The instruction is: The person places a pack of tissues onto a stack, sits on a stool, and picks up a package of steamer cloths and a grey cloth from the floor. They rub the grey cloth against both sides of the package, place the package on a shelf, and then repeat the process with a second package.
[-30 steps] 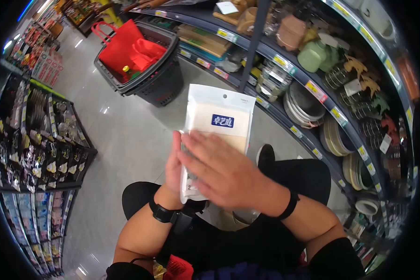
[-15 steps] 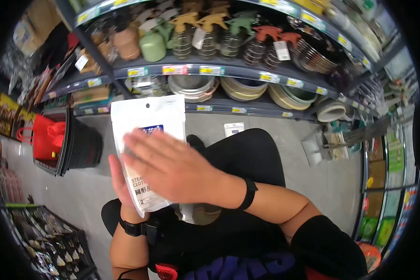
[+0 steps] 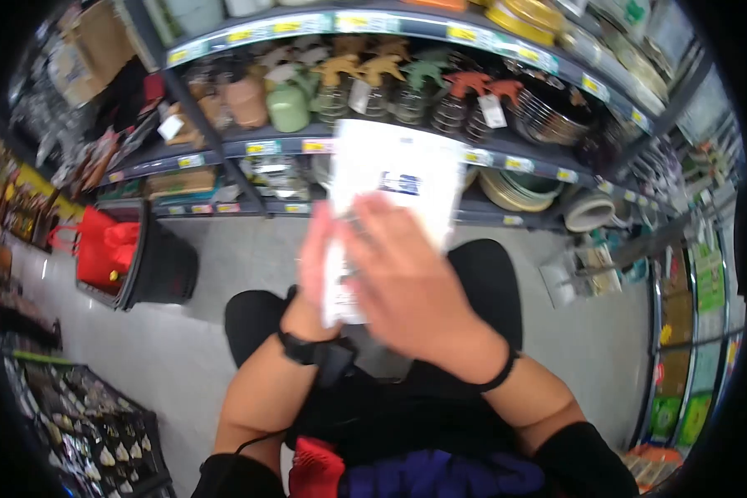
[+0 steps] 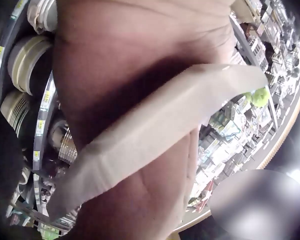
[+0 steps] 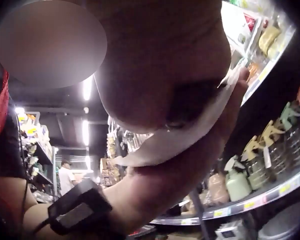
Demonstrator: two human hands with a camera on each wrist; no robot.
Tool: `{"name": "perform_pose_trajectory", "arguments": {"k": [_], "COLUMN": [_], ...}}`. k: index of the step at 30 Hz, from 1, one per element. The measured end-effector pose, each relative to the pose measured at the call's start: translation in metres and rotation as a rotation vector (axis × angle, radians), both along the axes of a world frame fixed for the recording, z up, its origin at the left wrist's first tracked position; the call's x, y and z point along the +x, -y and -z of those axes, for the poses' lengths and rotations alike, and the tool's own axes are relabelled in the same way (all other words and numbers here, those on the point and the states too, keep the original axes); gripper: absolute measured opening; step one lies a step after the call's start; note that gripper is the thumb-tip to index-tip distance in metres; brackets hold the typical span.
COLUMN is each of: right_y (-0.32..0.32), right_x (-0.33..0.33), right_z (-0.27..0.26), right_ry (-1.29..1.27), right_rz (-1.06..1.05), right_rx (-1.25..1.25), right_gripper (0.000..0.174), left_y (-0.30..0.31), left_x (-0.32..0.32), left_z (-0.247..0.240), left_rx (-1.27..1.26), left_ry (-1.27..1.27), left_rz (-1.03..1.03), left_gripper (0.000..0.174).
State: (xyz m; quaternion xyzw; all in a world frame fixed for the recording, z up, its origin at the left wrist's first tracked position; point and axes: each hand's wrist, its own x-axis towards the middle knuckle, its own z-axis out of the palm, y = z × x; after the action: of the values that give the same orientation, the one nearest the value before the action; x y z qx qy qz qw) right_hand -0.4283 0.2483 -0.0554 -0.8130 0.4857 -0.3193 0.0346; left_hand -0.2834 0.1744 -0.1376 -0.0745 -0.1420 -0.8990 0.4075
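Note:
A flat white packet of steamer cloth point(image 3: 400, 151) with a blue label is held up between both hands in the head view, its print blurred. My left hand point(image 3: 311, 270) lies behind and along its left edge, supporting it on the palm. Across the front of the packet, my right hand point(image 3: 419, 290) rests with its fingers straight, covering the lower part. Seen edge-on in the left wrist view, the packet point(image 4: 140, 127) crosses the palm. In the right wrist view the packet point(image 5: 182, 142) is sandwiched between the two hands, the left hand's fingers straight beneath it.
Shelves ahead hold several spray bottles point(image 3: 375, 79) and stacked bowls point(image 3: 516, 189) below. A dark shopping basket point(image 3: 166, 270) with a red bag point(image 3: 104, 249) stands on the floor at left. Display racks point(image 3: 83, 427) stand at lower left, and more shelving point(image 3: 681, 332) is at right.
The head view has swung right to face the spray bottle shelf. The packet shifted left in view, then back right and upward. Both hands stay on it, the right across its front.

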Motion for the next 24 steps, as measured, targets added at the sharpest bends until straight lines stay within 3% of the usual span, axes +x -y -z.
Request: {"name": "perform_pose_trajectory", "arguments": {"k": [2,4,6,7,11,13,16,20,21,22,24], "right_y": [-0.001,0.002,0.005,0.006,0.002,0.002,0.025,0.057,0.059,0.055,0.048], "right_x": [-0.013,-0.026,-0.026,-0.019,-0.002,-0.006,-0.042,-0.075,-0.071,-0.065,-0.056], "right_z": [-0.009,-0.014,-0.017,-0.018,0.003,0.009,0.014,0.032,0.045,0.052,0.079], "right_ry": [-0.088,-0.120,-0.153,-0.149,-0.109,-0.080,-0.126,0.031,0.070,0.085,0.059], "right_rz": [0.103,0.170,0.225,0.192,0.038,-0.027,0.094,0.181,0.095,-0.058,-0.287], "right_rx": [-0.057,-0.090,-0.082,-0.078,0.011,0.063,-0.021,-0.058,-0.033,0.009,-0.025], "right_gripper": [0.062,0.060,0.060,0.060,0.063,0.063,0.062,0.062,0.059,0.057,0.060], "left_y": [-0.012,-0.009,0.002,0.001,-0.005,-0.002,0.001,0.004,0.006,0.011,0.023], "left_x": [-0.019,-0.019,-0.035,-0.033,-0.015,-0.013,-0.013,-0.026,-0.030,-0.042,-0.036], "left_z": [-0.033,-0.017,0.011,0.006,-0.012,-0.008,-0.004,0.006,0.005,-0.006,0.010], "left_rx": [0.062,0.032,-0.040,-0.003,0.124,0.146,0.207,0.246,0.294,0.289,0.236], "left_ry": [0.116,0.205,-0.411,-0.365,0.249,0.202,-0.039,0.068,0.046,0.214,0.294], "left_rz": [0.039,0.166,0.453,0.423,0.100,0.121,0.275,0.277,0.258,0.105,0.134], "left_gripper": [0.069,0.070,0.071,0.073,0.074,0.076,0.076,0.081,0.083,0.085,0.089]}}
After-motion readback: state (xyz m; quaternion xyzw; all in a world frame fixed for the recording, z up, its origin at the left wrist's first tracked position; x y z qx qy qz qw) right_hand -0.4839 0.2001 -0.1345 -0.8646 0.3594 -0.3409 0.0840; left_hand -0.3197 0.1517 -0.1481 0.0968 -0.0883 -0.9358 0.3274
